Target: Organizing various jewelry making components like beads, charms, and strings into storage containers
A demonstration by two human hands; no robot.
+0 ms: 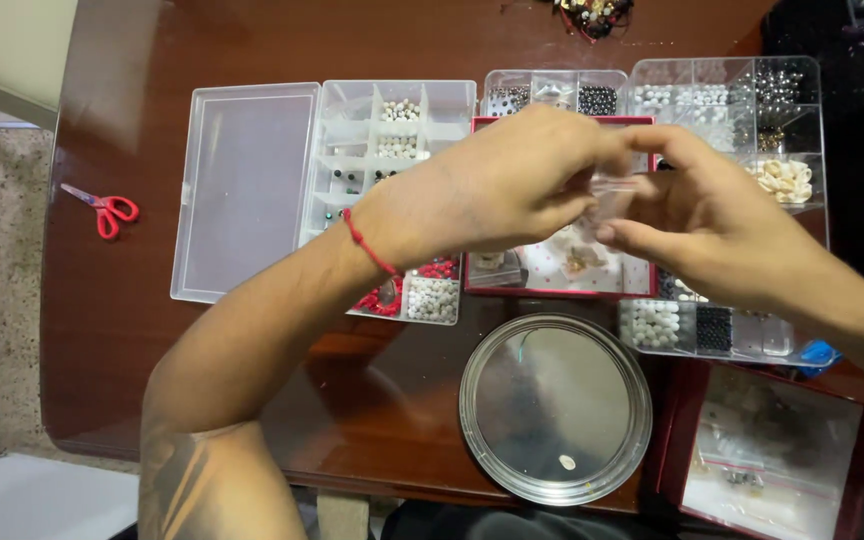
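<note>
My left hand (512,180) and my right hand (712,225) meet above a red-rimmed tray (542,287). Between their fingertips they pinch a small clear plastic bag (614,192); what is inside it I cannot make out. A red string bracelet circles my left wrist. Below the hands lies a round silver dish (555,405) with one small pale bead near its front. Clear compartment boxes of beads lie under and around the hands: one with its lid open flat at the left (392,135), another at the right (727,100) with white, black and shell pieces.
Red scissors (104,209) lie at the left edge of the dark wooden table (132,330). A dark red box with small plastic bags (767,455) sits at the front right. A tangle of beads (592,15) lies at the far edge.
</note>
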